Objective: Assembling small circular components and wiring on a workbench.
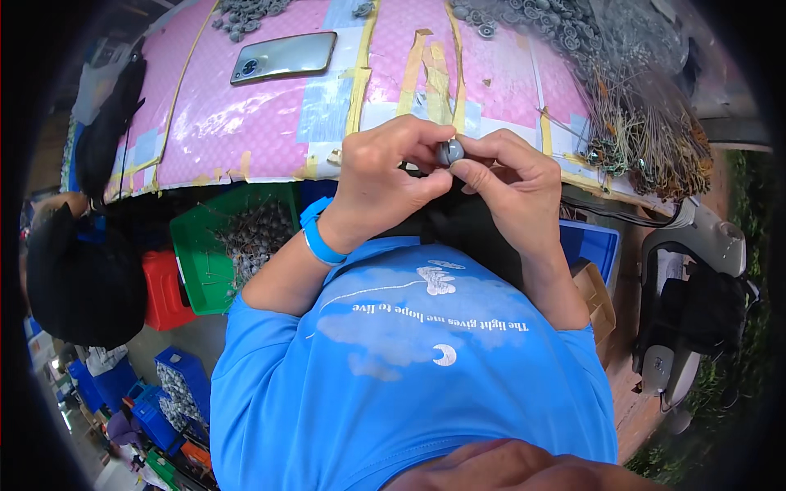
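Over the near edge of the table, both hands meet at a small grey round part (450, 152) with a shiny, domed side. My left hand (389, 168), with a blue band at the wrist, pinches it between thumb and fingers from the left. From the right, the thumb and forefinger of my right hand (516, 176) press on it too. The fingers partly cover the part, and its exact kind cannot be made out. At the far right of the table lie a heap of similar grey round parts (536, 18) and a bundle of thin wires (647, 131).
A phone (282, 57) lies on the pink, taped table cover (221, 114). More grey parts (246, 15) sit at the far left. Below the table edge stand a green bin (192, 245) holding grey pieces, a red container (164, 286) and a blue bin (591, 245).
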The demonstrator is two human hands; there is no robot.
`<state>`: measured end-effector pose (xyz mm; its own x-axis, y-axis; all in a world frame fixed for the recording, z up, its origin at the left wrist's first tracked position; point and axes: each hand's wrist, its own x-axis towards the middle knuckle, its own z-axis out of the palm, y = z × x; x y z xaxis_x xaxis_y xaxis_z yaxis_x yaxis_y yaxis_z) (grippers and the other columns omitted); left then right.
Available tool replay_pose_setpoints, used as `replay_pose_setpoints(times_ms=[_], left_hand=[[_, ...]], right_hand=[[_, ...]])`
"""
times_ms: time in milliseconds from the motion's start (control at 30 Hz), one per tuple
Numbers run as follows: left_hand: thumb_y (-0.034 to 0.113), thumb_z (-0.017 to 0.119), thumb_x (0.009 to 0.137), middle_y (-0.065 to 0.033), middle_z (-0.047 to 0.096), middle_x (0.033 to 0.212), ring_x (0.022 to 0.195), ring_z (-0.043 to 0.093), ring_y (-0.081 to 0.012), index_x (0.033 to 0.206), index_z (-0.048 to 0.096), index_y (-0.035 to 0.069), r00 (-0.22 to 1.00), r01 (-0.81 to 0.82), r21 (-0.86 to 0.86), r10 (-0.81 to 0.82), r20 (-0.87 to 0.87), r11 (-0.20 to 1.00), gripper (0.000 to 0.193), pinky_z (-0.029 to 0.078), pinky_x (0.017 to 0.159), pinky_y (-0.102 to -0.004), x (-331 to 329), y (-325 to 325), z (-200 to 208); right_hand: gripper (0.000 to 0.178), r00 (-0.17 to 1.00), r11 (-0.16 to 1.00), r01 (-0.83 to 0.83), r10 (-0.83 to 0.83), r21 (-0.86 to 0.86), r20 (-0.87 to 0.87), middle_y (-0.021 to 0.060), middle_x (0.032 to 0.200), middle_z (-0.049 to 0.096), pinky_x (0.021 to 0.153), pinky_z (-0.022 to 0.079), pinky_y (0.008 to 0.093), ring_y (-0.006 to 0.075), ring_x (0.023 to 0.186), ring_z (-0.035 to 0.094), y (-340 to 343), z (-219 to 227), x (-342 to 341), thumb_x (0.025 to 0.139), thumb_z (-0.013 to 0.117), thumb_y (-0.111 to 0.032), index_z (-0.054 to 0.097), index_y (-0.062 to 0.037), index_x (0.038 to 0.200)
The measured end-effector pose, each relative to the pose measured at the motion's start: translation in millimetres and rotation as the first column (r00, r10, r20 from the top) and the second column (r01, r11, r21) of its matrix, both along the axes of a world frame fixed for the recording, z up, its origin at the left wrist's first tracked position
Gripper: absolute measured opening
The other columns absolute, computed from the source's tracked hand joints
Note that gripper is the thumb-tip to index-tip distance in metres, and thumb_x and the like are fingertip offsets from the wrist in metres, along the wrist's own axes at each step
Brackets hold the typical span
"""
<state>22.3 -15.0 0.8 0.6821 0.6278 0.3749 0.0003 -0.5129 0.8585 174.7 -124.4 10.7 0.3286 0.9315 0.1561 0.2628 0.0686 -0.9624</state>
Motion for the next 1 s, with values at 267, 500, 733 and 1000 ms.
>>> replay_pose_setpoints(times_ms=[267,500,733,1000], left_hand=[[-0.009,0.074,0.068,-0.0078,0.071,0.09,0.078,0.073,-0.0151,0.109,0.07,0.002,0.999,0.008,0.136,-0.015,0.048,0.991,0.042,0.059,0.068,-0.0246,14,3,3],[-0.012,0.071,0.073,-0.0168,0.057,0.134,0.097,0.07,-0.0212,0.117,0.068,0.003,0.97,0.207,-0.257,-0.163,0.182,0.944,0.047,0.061,0.081,-0.0287,21,-2,-1],[-0.012,0.07,0.075,-0.015,0.059,0.131,0.097,0.07,-0.0193,0.124,0.064,0.001,0.982,0.14,-0.199,-0.111,0.15,0.97,0.051,0.06,0.083,-0.029,25,-11,-4],[-0.008,0.074,0.076,-0.0105,0.066,0.111,0.093,0.07,-0.0166,0.113,0.062,-0.003,0.986,0.01,-0.282,0.037,0.16,0.959,0.039,0.06,0.08,-0.0264,23,-7,-15]], right_hand=[[0.022,0.945,1.0,0.015,-0.015,-0.004,-0.327,0.0079,0.092,0.072,0.075,0.054,0.0229,0.0121,0.081,0.067,4,-7,17,0.084,0.071,0.004,0.071,0.0022,0.106],[0.034,0.791,0.961,-0.21,0.275,0.179,-0.547,0.0136,0.113,0.067,0.092,0.05,0.0304,0.018,0.105,0.064,2,-28,35,0.094,0.064,-0.011,0.06,0.0063,0.123],[0.034,0.656,0.955,-0.126,0.283,0.269,-0.7,0.0118,0.104,0.068,0.084,0.052,0.0283,0.0165,0.096,0.064,9,-33,22,0.095,0.063,-0.011,0.058,0.0058,0.124],[0.022,0.775,0.969,0.11,0.055,0.22,-0.629,0.0135,0.104,0.07,0.083,0.055,0.0295,0.0161,0.094,0.067,16,-41,7,0.09,0.068,-0.005,0.064,0.0034,0.11]])
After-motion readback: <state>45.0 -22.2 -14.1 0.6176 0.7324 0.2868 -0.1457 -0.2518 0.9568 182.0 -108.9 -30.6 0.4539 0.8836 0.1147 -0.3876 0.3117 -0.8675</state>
